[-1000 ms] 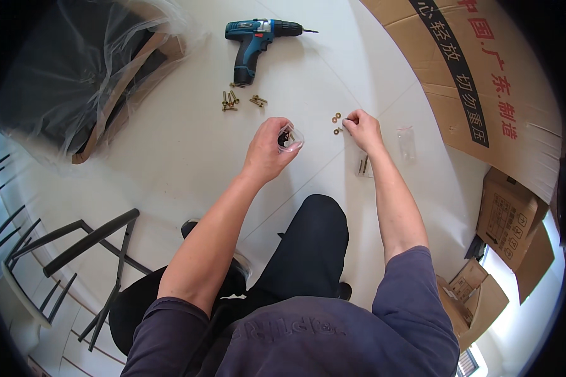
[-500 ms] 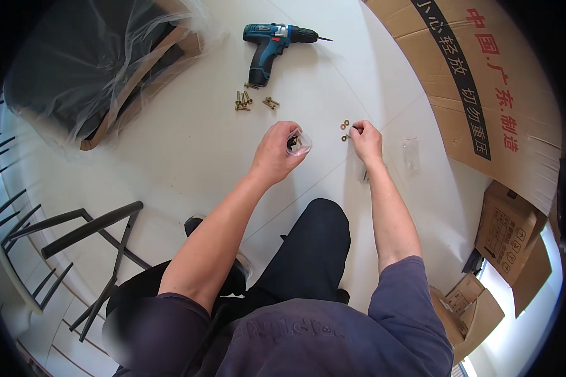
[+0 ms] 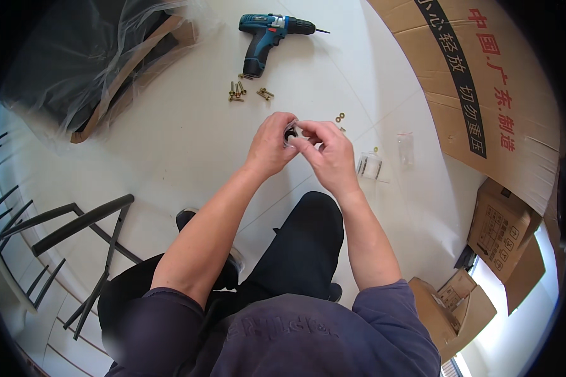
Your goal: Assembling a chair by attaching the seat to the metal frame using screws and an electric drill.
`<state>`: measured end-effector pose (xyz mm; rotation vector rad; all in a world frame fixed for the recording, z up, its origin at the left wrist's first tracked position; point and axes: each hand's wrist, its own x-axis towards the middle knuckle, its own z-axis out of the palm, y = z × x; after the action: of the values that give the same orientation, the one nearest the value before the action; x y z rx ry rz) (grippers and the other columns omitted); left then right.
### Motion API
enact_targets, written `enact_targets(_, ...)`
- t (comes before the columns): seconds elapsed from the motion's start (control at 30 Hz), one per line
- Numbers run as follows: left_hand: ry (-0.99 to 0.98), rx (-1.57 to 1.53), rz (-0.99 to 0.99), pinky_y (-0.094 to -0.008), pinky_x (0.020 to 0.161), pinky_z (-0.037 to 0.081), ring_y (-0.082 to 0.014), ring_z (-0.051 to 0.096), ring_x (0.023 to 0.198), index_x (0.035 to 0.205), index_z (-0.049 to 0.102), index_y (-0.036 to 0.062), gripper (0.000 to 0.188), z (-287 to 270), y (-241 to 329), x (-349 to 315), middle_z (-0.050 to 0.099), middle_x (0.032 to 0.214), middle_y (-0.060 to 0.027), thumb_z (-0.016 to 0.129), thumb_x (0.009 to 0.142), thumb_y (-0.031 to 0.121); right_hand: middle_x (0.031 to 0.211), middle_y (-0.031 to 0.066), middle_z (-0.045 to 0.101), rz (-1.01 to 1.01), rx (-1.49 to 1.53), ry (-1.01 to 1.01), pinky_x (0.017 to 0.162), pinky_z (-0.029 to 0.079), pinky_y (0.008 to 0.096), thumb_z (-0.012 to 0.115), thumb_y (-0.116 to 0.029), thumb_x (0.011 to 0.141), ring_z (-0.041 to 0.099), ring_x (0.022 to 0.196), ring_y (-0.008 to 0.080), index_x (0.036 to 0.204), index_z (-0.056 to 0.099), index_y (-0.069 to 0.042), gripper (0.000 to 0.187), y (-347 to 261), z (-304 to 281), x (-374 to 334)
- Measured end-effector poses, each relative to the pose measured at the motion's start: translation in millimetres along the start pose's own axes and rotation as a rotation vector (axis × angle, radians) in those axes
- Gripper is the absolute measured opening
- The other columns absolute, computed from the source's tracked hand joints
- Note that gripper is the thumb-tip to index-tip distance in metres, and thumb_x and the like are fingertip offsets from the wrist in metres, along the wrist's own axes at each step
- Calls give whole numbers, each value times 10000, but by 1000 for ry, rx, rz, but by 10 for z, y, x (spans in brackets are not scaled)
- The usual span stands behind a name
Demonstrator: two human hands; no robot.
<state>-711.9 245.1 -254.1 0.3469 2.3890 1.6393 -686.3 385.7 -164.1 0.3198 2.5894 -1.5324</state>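
My left hand (image 3: 271, 147) is wrapped round a small clear plastic container (image 3: 290, 143), with something dark inside it. From the other side my right hand (image 3: 328, 154) reaches to the same container, its thumb and fingertips at the rim. The fingers cover much of the container, so its contents are hard to make out. Just right of my right hand lie a few small brass-coloured washers (image 3: 339, 117). Farther right is a clear plastic packet (image 3: 370, 165) with dark slim pieces in it, and beside that a flat clear bag (image 3: 406, 149).
A blue and black cordless drill (image 3: 265, 43) lies on the white floor (image 3: 188, 144), with several brass-coloured bolts (image 3: 237, 90) below it. Dark panels in plastic wrap (image 3: 63, 69) lie at far left, above a black metal frame (image 3: 85, 226). Cardboard boxes (image 3: 503, 229) stand at right.
My right hand has moved left from the washers to the container in my left hand. The clear packet it covered now shows. The whole view has shifted slightly.
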Motion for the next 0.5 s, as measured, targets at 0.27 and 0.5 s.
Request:
enact_targets(0.27,-8,-4,-13,-364,790,487,-262,579,870,1101,566,76,364,-41,68,15,609,978,-72,737,780,87,908,53,706,372,3,226,731,507,258,679,-217,930,640,789,142,1110,701,-8,277,861,-508,340)
enact_targets(0.5,14,-3,-19,-361,788,486,-258,579,864,1089,572,78,351,-80,47,20,610,973,-71,739,780,91,890,64,727,302,-555,35,734,519,292,656,-186,896,651,769,182,1091,698,-10,266,1416,-476,625)
